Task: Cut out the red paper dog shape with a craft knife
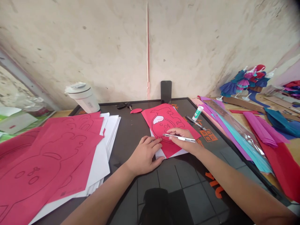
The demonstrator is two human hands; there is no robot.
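Observation:
A red sheet of paper (169,116) with a black-line cartoon drawing lies on the dark tabletop over white paper. An oval hole in it shows white beneath. My right hand (181,137) grips a slim white pen-shaped tool (186,139), held low and nearly level above the drawing's lower part; its tip is too small to make out. Resting on the sheet's lower left edge, my left hand (147,154) has its fingers stretched out and holds nothing. Beyond the sheet's upper left corner lies a small red paper oval (136,110).
Stacked red drawings (61,150) and white sheets cover the left side. At the back stand a white tumbler (85,98) and a black phone (166,91), with keys (124,105) between. A glue stick (198,113), pens (195,122) and coloured paper (236,137) are on the right.

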